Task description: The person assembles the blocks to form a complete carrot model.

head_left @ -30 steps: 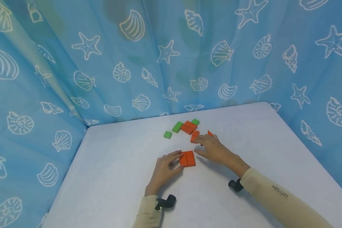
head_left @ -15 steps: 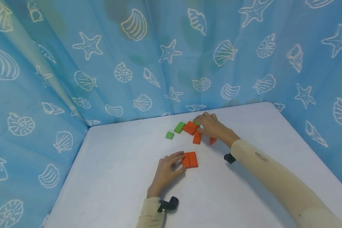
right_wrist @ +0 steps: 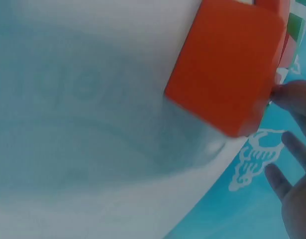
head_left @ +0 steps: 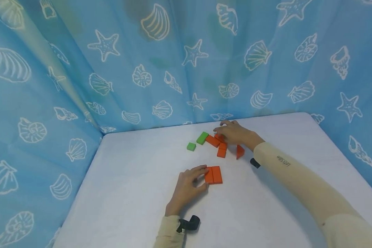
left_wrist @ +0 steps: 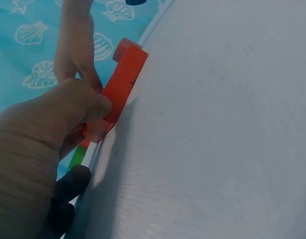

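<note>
Two orange blocks lie side by side on the table, a left one (head_left: 208,175) and a right one (head_left: 217,175). My left hand (head_left: 189,184) pinches the left block between thumb and fingers at its two ends; the left wrist view shows the thumb (left_wrist: 95,107) against orange. My right hand (head_left: 232,132) reaches over the far cluster with its fingers spread, partly covering an orange block (head_left: 218,136). Just in front of that hand are more orange pieces (head_left: 221,150) and a wedge-shaped orange block (head_left: 240,151). What lies under the right palm is hidden.
A long green block (head_left: 202,138) and a small green block (head_left: 191,146) lie left of the cluster, beside an orange block (head_left: 212,141). The white table (head_left: 136,179) ends at a blue seashell curtain (head_left: 179,62) behind and at both sides.
My right hand has moved from near the front orange pair to the back of the cluster, where it now covers the rear green block. My left hand keeps its hold; the view has shifted slightly.
</note>
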### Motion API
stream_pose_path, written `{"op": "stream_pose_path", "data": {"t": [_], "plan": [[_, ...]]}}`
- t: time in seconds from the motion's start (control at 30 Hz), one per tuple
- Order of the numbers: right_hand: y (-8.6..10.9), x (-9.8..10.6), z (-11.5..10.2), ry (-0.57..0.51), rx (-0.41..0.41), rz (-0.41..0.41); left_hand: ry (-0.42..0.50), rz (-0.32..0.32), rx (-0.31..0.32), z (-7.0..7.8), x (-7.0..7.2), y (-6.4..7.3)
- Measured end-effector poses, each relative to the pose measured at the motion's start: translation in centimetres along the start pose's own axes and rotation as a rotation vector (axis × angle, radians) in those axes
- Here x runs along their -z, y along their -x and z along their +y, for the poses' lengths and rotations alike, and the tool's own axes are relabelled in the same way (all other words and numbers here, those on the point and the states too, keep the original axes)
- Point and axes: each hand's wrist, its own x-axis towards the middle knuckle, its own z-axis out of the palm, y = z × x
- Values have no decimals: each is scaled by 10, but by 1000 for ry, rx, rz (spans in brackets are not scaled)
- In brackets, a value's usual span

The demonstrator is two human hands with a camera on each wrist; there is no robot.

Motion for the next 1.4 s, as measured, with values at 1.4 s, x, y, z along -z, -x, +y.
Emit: {"op": "stream_pose_path", "data": {"t": [1.4], "plan": [[144, -5, 39, -128, -165, 59, 28, 6, 27, 6, 3, 0]]}}
